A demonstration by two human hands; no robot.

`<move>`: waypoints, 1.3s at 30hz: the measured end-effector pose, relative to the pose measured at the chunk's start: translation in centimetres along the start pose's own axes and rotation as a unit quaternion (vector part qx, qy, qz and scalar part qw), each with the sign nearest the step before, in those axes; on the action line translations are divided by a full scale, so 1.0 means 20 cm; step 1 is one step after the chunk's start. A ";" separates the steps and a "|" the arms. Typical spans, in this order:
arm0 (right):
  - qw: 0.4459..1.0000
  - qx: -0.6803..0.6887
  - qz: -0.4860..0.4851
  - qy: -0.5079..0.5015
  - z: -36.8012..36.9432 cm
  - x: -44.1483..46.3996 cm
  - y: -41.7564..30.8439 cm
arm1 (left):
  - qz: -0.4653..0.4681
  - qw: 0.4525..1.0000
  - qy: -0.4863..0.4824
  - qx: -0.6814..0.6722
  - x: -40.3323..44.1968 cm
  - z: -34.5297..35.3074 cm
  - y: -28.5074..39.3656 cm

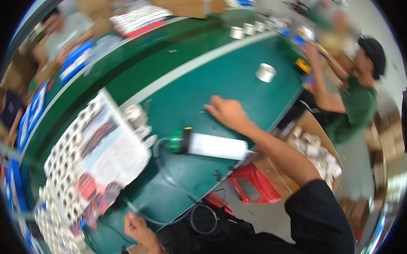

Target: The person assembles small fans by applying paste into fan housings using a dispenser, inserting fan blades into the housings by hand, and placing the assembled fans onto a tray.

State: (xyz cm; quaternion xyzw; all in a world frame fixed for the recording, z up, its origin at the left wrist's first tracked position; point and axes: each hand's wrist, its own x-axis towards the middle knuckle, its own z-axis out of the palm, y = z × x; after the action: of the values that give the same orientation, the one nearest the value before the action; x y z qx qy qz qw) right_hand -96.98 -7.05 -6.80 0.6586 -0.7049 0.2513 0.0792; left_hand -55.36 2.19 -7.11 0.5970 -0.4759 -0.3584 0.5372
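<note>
My right hand [230, 111] is stretched over the green table, blurred, back upward; its fingertips are hidden, and I see nothing held. Below it lies a white glue cartridge [218, 145] with a green and black cap [179, 141] and a thin tip at the table's edge. A clear hose [165, 175] runs from the cap and loops over the front edge. My left hand [137, 225] is at the near edge by the hose, its fingers curled with nothing visible in them. A printed sheet [112, 150] covers part of a stack of white ring-shaped pieces [64, 176].
A white cylinder [265, 73] stands on the table, with several more at the back. A box of white parts [314, 152] and a red stool [255, 183] are below the front edge. Co-workers sit at right [357, 90] and far left [70, 35].
</note>
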 end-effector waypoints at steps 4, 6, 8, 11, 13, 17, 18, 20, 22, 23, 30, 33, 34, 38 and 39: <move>0.997 -0.027 0.062 -0.043 0.00 0.00 0.00 | -0.036 0.998 -0.015 -0.053 -0.04 -0.01 0.02; 0.996 -0.078 0.047 -0.019 0.07 -0.01 0.11 | -0.011 0.999 -0.007 -0.046 -0.03 0.02 0.05; 1.000 0.031 0.006 -0.002 0.11 -0.01 0.19 | 0.008 0.998 -0.036 -0.059 -0.03 0.01 0.02; 0.998 0.049 0.005 -0.042 0.12 0.02 0.26 | 0.006 0.997 -0.062 -0.052 0.01 -0.01 0.03; 0.997 0.054 0.002 -0.054 0.14 0.02 0.28 | 0.008 0.996 -0.073 -0.057 0.01 -0.01 0.03; 0.999 0.039 -0.005 -0.034 0.15 0.03 0.31 | 0.008 0.993 -0.105 -0.044 0.01 -0.02 0.05; 0.999 0.039 -0.010 -0.019 0.16 0.03 0.32 | 0.008 0.994 -0.101 -0.042 0.01 -0.02 0.03; 0.999 0.034 -0.034 -0.014 0.15 0.03 0.32 | 0.015 0.991 -0.127 -0.048 0.01 -0.03 0.02; 0.998 0.026 -0.024 -0.046 0.14 0.03 0.32 | -0.004 0.989 -0.124 -0.075 0.01 -0.03 0.04; 0.998 0.027 -0.027 -0.048 0.15 0.03 0.33 | -0.023 0.987 -0.124 -0.102 0.00 -0.04 0.05; 0.998 0.013 -0.025 -0.048 0.17 0.04 0.36 | -0.038 0.975 -0.133 -0.172 0.03 -0.08 0.03; 0.999 0.011 -0.019 -0.050 0.16 0.04 0.36 | -0.035 0.972 -0.115 -0.200 0.04 -0.09 0.01; 0.998 0.013 -0.005 -0.062 0.16 0.04 0.35 | -0.032 0.972 -0.110 -0.207 0.04 -0.10 0.01; 0.998 0.003 -0.020 -0.056 0.15 0.03 0.34 | -0.028 0.970 -0.105 -0.218 0.05 -0.10 0.00; 0.999 0.007 -0.021 -0.050 0.16 0.03 0.35 | -0.029 0.970 -0.105 -0.217 0.05 -0.10 0.00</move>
State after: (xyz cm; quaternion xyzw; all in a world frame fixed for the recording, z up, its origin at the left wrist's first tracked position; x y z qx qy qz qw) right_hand -103.23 -9.04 -10.98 0.6853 -0.6924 0.2213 0.0448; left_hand -53.20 1.91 -6.77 0.4382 -0.4232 -0.5294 0.5905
